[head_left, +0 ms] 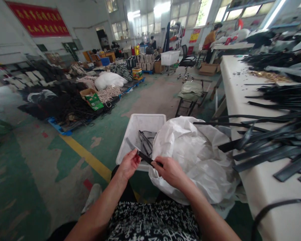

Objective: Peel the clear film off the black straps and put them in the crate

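Note:
A short black strip point(145, 158) is stretched between my hands above the near edge of a white bin point(126, 147). My left hand point(129, 164) is closed on its upper left end, where a lighter grey piece sticks out past the fingers. The fingers of my right hand point(169, 170) are wrapped round the lower right end. Inside the bin lie several dark strips point(145, 142). A large white sack point(190, 150) bulges just right of the bin, beside my right hand.
A long table point(237, 107) on the right carries piles of black strips point(273, 147), some jutting over its edge. Ahead stand a stool with folded cloth point(190, 90) and an office chair point(187, 62). Loaded pallets point(60, 126) are at left. A person point(210, 38) is at a far table.

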`<state>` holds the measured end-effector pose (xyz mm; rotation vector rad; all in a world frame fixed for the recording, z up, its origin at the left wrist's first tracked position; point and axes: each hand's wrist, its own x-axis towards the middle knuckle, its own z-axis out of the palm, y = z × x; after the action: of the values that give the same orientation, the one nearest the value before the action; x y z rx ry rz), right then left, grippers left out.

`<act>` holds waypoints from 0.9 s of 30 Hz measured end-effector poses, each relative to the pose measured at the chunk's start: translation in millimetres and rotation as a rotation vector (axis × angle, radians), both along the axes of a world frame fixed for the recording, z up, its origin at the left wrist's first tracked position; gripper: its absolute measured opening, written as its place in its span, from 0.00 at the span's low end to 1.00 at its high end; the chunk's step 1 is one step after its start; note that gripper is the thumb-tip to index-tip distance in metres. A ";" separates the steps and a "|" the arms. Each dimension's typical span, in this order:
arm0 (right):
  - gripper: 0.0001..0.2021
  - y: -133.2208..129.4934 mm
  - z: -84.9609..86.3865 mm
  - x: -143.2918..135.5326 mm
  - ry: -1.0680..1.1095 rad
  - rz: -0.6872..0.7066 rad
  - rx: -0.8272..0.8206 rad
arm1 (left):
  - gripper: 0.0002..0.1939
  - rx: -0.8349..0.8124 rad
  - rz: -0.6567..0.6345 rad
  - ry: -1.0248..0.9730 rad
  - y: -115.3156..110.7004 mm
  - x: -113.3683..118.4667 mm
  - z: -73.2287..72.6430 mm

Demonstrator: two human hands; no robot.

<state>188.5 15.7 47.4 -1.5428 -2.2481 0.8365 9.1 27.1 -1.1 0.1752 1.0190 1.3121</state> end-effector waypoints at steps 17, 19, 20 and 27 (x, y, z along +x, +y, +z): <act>0.16 3.5 -2.4 -2.7 0.016 -0.101 -0.015 | 0.09 0.013 -0.129 -0.023 -0.8 7.6 -6.2; 0.16 4.9 -4.6 -2.8 0.053 -0.049 -0.040 | 0.10 0.022 -0.084 0.003 1.9 4.6 -5.4; 0.16 4.8 -5.0 -2.0 0.068 -0.014 -0.055 | 0.10 0.026 -0.054 0.019 3.9 1.6 -4.6; 0.13 5.6 -6.2 -8.9 0.019 -0.110 0.062 | 0.10 0.029 -0.115 -0.015 1.9 8.8 0.1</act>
<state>179.7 21.3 41.2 -1.6072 -2.1336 0.7396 18.0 29.0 -1.0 0.2422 0.9642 1.2222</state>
